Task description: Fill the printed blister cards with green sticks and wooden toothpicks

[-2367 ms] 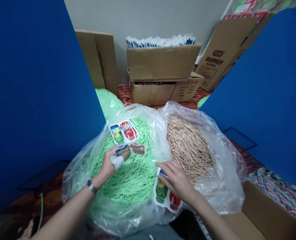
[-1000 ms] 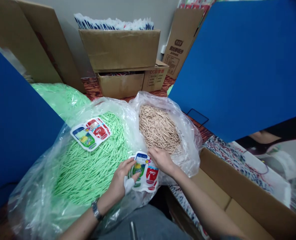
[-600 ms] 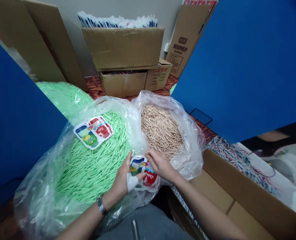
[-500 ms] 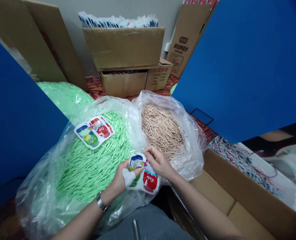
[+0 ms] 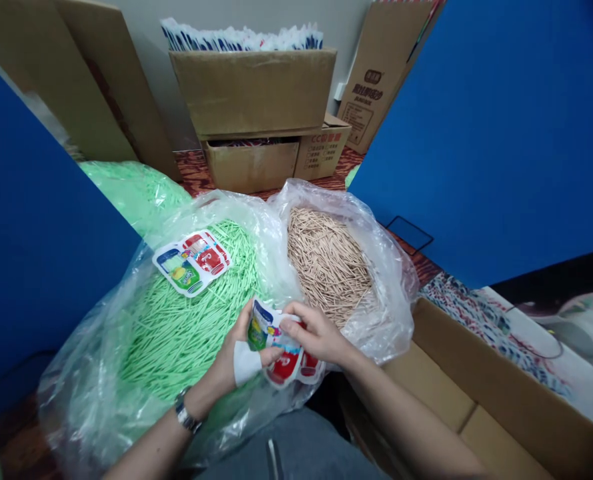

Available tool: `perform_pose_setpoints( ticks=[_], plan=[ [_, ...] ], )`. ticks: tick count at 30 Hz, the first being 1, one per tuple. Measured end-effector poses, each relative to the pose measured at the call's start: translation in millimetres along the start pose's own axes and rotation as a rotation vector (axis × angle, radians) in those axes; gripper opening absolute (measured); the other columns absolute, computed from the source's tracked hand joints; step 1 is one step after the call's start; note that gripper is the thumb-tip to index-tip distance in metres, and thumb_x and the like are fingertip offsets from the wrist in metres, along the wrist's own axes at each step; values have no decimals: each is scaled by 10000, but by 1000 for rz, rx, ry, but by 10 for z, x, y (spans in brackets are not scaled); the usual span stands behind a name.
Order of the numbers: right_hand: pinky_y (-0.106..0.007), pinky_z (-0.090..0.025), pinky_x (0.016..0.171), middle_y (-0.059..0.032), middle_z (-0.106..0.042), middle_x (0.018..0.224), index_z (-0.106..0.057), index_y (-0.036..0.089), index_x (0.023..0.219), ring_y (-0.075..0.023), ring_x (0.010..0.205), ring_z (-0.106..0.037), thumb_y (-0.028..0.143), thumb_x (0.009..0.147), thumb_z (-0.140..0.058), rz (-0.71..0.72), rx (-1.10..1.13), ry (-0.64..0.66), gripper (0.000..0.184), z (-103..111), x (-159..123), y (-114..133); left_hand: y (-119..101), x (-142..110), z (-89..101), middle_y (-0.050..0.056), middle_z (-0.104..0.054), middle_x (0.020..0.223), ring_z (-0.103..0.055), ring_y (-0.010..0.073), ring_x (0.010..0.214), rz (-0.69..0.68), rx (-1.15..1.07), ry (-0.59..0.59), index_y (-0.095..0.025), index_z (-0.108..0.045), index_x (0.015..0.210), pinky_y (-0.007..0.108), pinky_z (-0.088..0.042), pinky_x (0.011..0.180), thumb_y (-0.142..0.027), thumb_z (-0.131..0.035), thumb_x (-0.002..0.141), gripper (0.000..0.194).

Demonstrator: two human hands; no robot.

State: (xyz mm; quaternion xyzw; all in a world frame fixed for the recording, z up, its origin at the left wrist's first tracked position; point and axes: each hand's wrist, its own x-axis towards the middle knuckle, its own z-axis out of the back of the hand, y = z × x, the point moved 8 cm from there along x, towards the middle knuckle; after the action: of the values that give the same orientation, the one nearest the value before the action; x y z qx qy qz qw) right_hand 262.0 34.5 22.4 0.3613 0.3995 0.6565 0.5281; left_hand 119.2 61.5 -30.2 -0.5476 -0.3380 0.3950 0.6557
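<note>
My left hand (image 5: 230,357), with white tape round the base of its thumb, grips the left side of a printed candy pouch (image 5: 285,368). The pouch shows a green lemon-drink jar and a red cola jar. My right hand (image 5: 321,335) pinches the same pouch near its upper middle, thumb on top. The pouch bends between both hands; another red printed part shows at its right, under my right hand. Below and left of my hands, thin green sticks (image 5: 176,340) fill a clear bag. More printed pouches (image 5: 192,264) lie on those sticks, overlapping.
Right of the green sticks, another clear bag holds thin tan sticks (image 5: 329,260). An open cardboard box (image 5: 496,380) stands at lower right. Behind, a carton (image 5: 253,93) packed with pouches sits on smaller boxes. Blue panels (image 5: 501,133) flank both sides.
The pouch has tilted and bent in my hands, and a second red part now shows at its right. My right thumb has moved onto the pouch's face. The view has shifted slightly.
</note>
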Motion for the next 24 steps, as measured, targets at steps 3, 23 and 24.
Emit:
perform_pose_setpoints(
  ticks=[3,23,24],
  plan=[
    [-190,-407,572,22,-570,740,-551,167,887,-90,625,-507,417,900,-485,6,196,97,259,-177,12,41,46,-5,-159,133,-631,1172,-630,274,1018,53,-129,150,-157,-433,1338,376,-520,871,-359,-784,622,823],
    [-247,-480,771,-51,-670,1014,-524,191,1207,-130,884,-626,284,930,-466,232,-132,54,298,108,-89,96,57,-15,-113,32,-703,697,-628,181,626,178,-19,70,-135,-683,757,268,-519,588,-276,-754,648,192],
    [-260,-484,788,-51,-663,1056,-489,202,1248,-135,919,-625,296,931,-465,160,-123,21,331,258,-78,-48,77,-19,-119,53,-729,744,-658,202,668,207,-44,78,-129,-698,797,289,-542,626,-280,-753,645,221]
  ],
)
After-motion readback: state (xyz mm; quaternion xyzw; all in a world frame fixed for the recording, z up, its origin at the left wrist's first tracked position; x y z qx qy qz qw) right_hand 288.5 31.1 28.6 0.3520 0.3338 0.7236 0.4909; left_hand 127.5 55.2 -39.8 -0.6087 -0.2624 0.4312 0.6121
